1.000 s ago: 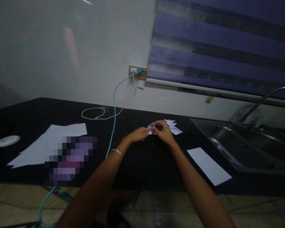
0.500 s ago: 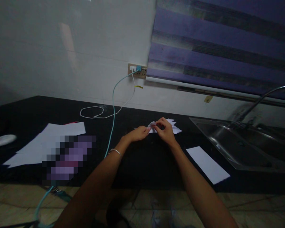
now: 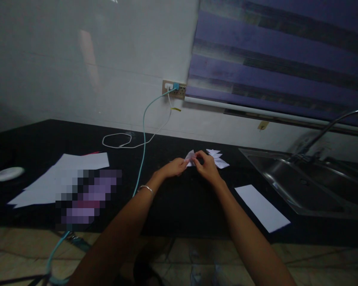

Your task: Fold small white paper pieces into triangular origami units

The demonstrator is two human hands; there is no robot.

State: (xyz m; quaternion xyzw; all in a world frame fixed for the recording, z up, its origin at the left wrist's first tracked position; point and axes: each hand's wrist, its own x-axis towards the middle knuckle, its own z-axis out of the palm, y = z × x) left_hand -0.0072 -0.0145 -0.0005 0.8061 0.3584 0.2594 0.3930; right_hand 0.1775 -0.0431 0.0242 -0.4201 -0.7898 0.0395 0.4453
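Both hands meet over the black counter point(image 3: 179, 198) and pinch one small folded white paper piece point(image 3: 191, 157). My left hand point(image 3: 174, 167), with a thin bracelet at the wrist, grips its left side. My right hand point(image 3: 207, 165) has its fingers curled on the right side. Just beyond the right hand lies a small pile of folded white paper pieces point(image 3: 217, 158).
A white paper strip point(image 3: 261, 208) lies at the right near the steel sink point(image 3: 304, 182) and faucet point(image 3: 331, 127). White sheets point(image 3: 68, 171) and a round white object point(image 3: 8, 173) sit at the left. A teal cable point(image 3: 143, 135) and white cable point(image 3: 122, 141) run from the wall outlet point(image 3: 173, 88).
The hands stay at the same spot, the fingers shifting slightly on the small paper piece. The view has moved a little.
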